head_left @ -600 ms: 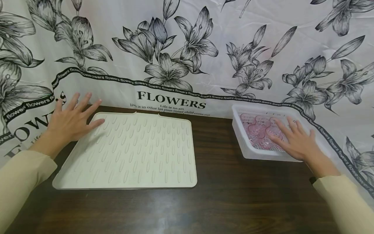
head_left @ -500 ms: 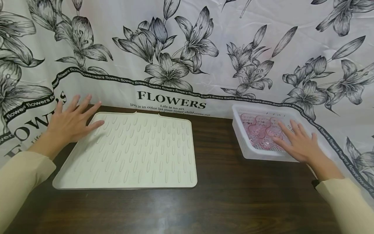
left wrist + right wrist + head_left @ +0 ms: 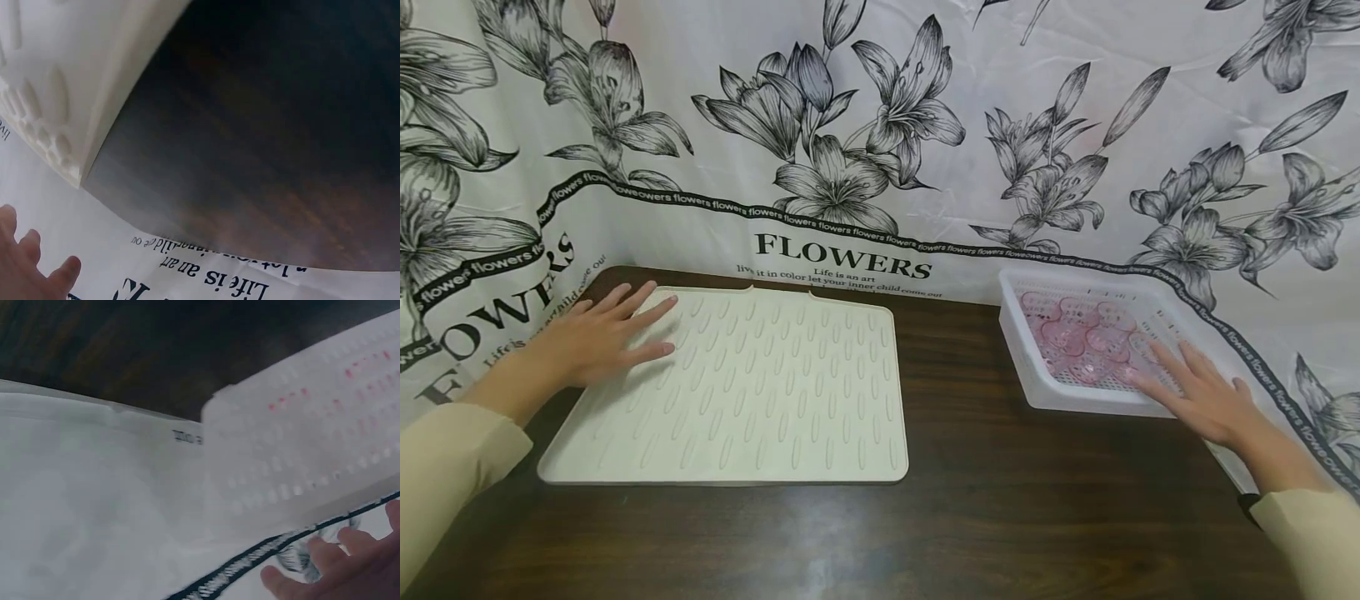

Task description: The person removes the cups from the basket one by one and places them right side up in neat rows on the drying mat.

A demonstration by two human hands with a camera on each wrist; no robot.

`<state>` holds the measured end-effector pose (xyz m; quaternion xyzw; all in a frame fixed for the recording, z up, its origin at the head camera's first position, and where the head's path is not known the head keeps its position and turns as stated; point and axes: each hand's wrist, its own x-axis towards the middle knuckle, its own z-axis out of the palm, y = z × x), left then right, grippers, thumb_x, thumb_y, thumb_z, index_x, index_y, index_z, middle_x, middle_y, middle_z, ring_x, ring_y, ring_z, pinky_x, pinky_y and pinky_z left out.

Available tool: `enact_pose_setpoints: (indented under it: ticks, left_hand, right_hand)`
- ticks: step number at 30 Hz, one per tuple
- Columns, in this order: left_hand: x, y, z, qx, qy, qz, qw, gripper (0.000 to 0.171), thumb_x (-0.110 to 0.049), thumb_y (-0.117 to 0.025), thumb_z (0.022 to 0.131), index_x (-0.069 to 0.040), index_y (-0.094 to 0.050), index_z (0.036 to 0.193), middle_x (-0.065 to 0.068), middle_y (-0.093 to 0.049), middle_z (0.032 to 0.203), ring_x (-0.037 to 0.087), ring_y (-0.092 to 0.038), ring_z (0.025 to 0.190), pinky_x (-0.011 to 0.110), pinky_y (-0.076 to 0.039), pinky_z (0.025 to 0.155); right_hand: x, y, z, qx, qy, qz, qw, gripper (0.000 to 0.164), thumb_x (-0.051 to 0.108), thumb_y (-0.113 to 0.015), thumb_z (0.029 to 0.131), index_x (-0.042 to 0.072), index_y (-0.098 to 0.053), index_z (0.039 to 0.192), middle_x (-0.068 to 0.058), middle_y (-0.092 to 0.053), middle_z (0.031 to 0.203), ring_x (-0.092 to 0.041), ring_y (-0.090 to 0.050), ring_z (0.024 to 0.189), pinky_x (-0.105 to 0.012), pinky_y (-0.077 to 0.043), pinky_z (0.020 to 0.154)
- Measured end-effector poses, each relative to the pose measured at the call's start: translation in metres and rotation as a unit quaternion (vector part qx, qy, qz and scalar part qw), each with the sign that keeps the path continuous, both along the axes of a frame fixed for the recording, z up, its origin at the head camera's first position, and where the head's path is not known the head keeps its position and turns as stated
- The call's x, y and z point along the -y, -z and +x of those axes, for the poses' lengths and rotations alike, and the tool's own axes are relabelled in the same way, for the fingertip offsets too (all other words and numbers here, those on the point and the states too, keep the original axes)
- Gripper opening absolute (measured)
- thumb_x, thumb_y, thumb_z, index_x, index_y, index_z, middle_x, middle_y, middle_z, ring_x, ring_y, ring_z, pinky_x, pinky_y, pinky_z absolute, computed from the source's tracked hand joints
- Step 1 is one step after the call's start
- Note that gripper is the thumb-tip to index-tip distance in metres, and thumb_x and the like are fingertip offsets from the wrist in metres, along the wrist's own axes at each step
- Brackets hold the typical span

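My left hand [image 3: 598, 337] is spread over the far left corner of a cream rectangular mat [image 3: 760, 392] with raised oval ridges, and holds nothing. In the left wrist view, some of its fingers [image 3: 31, 247] show beside the mat's corner [image 3: 69, 119]. A white perforated plastic basket [image 3: 1033, 379] stands at the right, with several clear pink rounded pieces [image 3: 1078, 333] inside. My right hand [image 3: 1206, 396], fingers extended and holding nothing, overlaps the basket's near right part in the head view. The right wrist view shows the basket's slotted wall [image 3: 287, 450] with its fingers [image 3: 325, 556] alongside.
Both things lie on a dark wooden table [image 3: 955, 517]. Behind it hangs a white cloth [image 3: 925, 150] with black flower drawings and lettering, which also runs down the left and right sides. Dark tabletop separates the mat from the basket.
My left hand has moved slightly down and toward the near side. My right hand has drawn back to the right and nearer, uncovering more pink pieces. Mat and basket have stayed in place.
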<state>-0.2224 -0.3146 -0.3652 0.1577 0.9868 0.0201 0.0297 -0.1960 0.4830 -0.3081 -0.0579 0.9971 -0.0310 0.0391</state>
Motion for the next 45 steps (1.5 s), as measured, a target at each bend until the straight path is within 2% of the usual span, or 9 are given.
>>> enact_pose_setpoints:
  ticks: [10, 15, 19, 26, 33, 39, 45]
  left_hand:
    - [0.002, 0.012, 0.008, 0.041, 0.009, 0.013, 0.9991, 0.085, -0.067, -0.044, 0.096, -0.016, -0.021, 0.16, 0.025, -0.015, 0.162, 0.057, -0.017, 0.142, 0.078, -0.014, 0.104]
    - [0.003, 0.018, 0.009, 0.06, 0.001, 0.008, 0.9982, 0.087, -0.071, -0.043, 0.094, -0.013, -0.028, 0.157, 0.029, -0.021, 0.159, 0.058, -0.02, 0.14, 0.079, -0.016, 0.102]
    - [0.003, 0.022, 0.011, 0.058, 0.002, -0.002, 0.9983, 0.086, -0.071, -0.042, 0.094, -0.012, -0.032, 0.156, 0.03, -0.026, 0.157, 0.059, -0.024, 0.138, 0.078, -0.023, 0.1]
    - [0.003, 0.024, 0.012, 0.055, -0.003, -0.002, 0.9985, 0.087, -0.072, -0.044, 0.093, -0.012, -0.035, 0.155, 0.03, -0.027, 0.156, 0.058, -0.025, 0.139, 0.078, -0.028, 0.098]
    - [0.003, 0.024, 0.011, 0.061, -0.008, -0.014, 0.998, 0.088, -0.073, -0.044, 0.092, -0.012, -0.036, 0.154, 0.032, -0.028, 0.155, 0.06, -0.025, 0.137, 0.079, -0.031, 0.093]
    - [0.004, 0.025, 0.009, 0.061, -0.007, -0.015, 0.998, 0.087, -0.073, -0.045, 0.092, -0.013, -0.036, 0.154, 0.032, -0.027, 0.155, 0.06, -0.025, 0.137, 0.079, -0.032, 0.091]
    - [0.003, 0.026, 0.007, 0.06, -0.005, -0.014, 0.9981, 0.087, -0.072, -0.046, 0.092, -0.013, -0.036, 0.154, 0.033, -0.027, 0.155, 0.06, -0.024, 0.137, 0.078, -0.032, 0.093]
  right_hand:
    - [-0.026, 0.013, 0.006, 0.021, 0.014, -0.042, 0.999, 0.081, 0.053, -0.037, 0.102, 0.006, -0.001, 0.159, -0.044, -0.003, 0.153, -0.067, -0.005, 0.136, -0.085, -0.007, 0.094]
    - [-0.038, 0.013, 0.009, 0.023, 0.021, -0.043, 0.999, 0.081, 0.052, -0.036, 0.103, -0.002, -0.007, 0.157, -0.045, -0.008, 0.151, -0.069, -0.007, 0.134, -0.085, -0.006, 0.093]
    - [-0.047, 0.01, 0.012, 0.034, 0.035, -0.041, 0.998, 0.084, 0.054, -0.036, 0.103, -0.007, -0.01, 0.154, -0.047, -0.007, 0.15, -0.069, -0.004, 0.134, -0.085, -0.009, 0.092]
    - [-0.059, 0.01, 0.016, 0.046, 0.066, -0.057, 0.995, 0.09, 0.057, -0.035, 0.101, -0.015, -0.011, 0.15, -0.051, -0.003, 0.146, -0.07, 0.001, 0.133, -0.085, -0.012, 0.092]
    - [-0.057, 0.012, 0.015, 0.046, 0.066, -0.071, 0.994, 0.086, 0.056, -0.037, 0.101, -0.02, -0.031, 0.139, -0.051, -0.02, 0.14, -0.07, -0.002, 0.132, -0.084, -0.018, 0.091]
    - [-0.057, 0.011, 0.016, 0.043, 0.076, -0.077, 0.993, 0.086, 0.057, -0.039, 0.101, -0.021, -0.033, 0.136, -0.052, -0.022, 0.137, -0.071, -0.001, 0.132, -0.083, -0.02, 0.09]
    - [-0.053, 0.011, 0.016, 0.027, 0.073, -0.076, 0.994, 0.084, 0.055, -0.042, 0.101, -0.022, -0.038, 0.134, -0.052, -0.028, 0.134, -0.072, -0.008, 0.129, -0.083, -0.021, 0.091]
